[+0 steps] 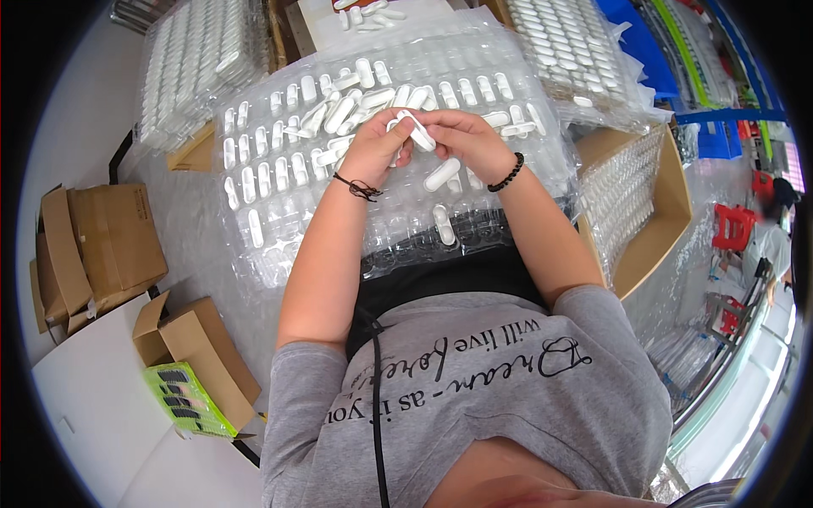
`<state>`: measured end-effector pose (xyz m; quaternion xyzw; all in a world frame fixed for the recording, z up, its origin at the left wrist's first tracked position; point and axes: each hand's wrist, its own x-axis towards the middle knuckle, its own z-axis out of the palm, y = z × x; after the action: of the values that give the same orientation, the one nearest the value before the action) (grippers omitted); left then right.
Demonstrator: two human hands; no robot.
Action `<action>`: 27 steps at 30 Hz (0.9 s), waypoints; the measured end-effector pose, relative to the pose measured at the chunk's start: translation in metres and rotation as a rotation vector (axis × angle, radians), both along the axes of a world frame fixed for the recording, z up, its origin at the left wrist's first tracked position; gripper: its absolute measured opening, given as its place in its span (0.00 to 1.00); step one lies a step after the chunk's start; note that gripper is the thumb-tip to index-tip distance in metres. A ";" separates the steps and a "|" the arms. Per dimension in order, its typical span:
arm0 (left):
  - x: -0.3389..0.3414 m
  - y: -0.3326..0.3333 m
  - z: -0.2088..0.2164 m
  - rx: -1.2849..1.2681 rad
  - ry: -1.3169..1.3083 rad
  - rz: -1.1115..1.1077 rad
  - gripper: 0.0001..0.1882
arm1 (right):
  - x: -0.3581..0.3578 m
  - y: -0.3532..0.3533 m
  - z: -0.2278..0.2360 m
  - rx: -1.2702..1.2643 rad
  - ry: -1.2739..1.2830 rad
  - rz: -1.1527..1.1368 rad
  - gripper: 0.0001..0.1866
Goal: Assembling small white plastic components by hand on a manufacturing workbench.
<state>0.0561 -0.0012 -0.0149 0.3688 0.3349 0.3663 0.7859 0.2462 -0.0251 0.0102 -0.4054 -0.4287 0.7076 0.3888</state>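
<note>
Between my two hands I hold a white oblong plastic part point(418, 133) with rounded ends. My left hand point(378, 151) grips one side of it with the thumb on top. My right hand point(464, 137) pinches its other side, some fingers hidden beneath. Below them lies a clear plastic blister tray point(334, 224) with rows of pockets, many holding similar white parts. A loose heap of white parts point(341, 114) lies on the tray just beyond my hands. One loose white part point(441, 174) rests near my right wrist, and another point(444, 225) sits nearer to me.
Stacked filled trays stand at the far left point(199, 72) and far right point(569, 46). An open cardboard box point(669, 216) with trays is at my right. More cardboard boxes point(118, 241) stand at left. Farther right are red stools point(732, 227) and another person point(772, 245).
</note>
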 end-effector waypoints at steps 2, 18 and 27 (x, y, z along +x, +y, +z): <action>0.000 0.000 0.002 -0.009 -0.020 -0.005 0.20 | 0.003 0.004 -0.006 -0.029 0.072 0.011 0.12; 0.001 -0.002 0.010 -0.008 -0.081 0.180 0.14 | -0.009 0.004 -0.021 0.216 0.070 -0.285 0.07; 0.007 0.002 0.008 -0.051 -0.046 0.256 0.18 | -0.019 0.005 -0.035 0.352 -0.096 -0.289 0.06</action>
<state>0.0628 0.0007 -0.0067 0.2943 0.3704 0.4634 0.7493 0.2269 -0.0201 -0.0246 -0.4217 -0.5009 0.5390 0.5298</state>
